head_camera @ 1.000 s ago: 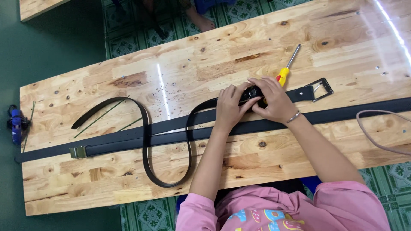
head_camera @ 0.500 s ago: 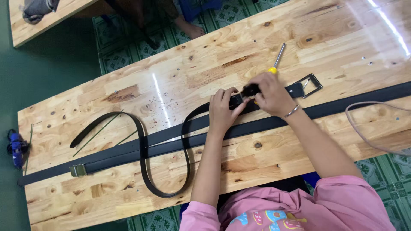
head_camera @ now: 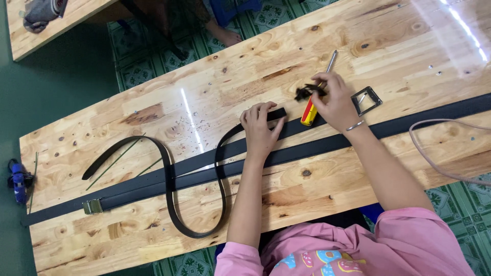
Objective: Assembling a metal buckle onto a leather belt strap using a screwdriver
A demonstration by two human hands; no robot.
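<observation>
A long tabletop (head_camera: 153, 110) of pale knotty wood planks runs slantwise over a green patterned tile floor (head_camera: 140, 66), with the corner of a second wooden bench (head_camera: 76, 15) at upper left and someone else's bare foot (head_camera: 227, 37) on the tiles beyond the far edge. The left hand (head_camera: 260, 134) lies flat, fingers spread and gripping nothing, pressing down the cut end of a black belt (head_camera: 279, 115), probably to keep the strap from sliding. The right hand (head_camera: 335, 99) is raised just above the tabletop, its fingertips pinched together on a small black part (head_camera: 306, 92), held up where it can be seen and turned. Just under that hand lies a screwdriver (head_camera: 312, 110) with a yellow and red handle, its metal shaft pointing away, kept within easy reach. A square metal buckle (head_camera: 366, 99) rests just beside the right wrist. The belt loops in a wide curve toward the near edge, crossing long dark straps (head_camera: 419, 120) laid along the tabletop; one carries a brass clasp (head_camera: 92, 206) near the left end. A thin cord (head_camera: 424, 153) curls at the right, and a blue tool (head_camera: 19, 180) hangs off the left end.
</observation>
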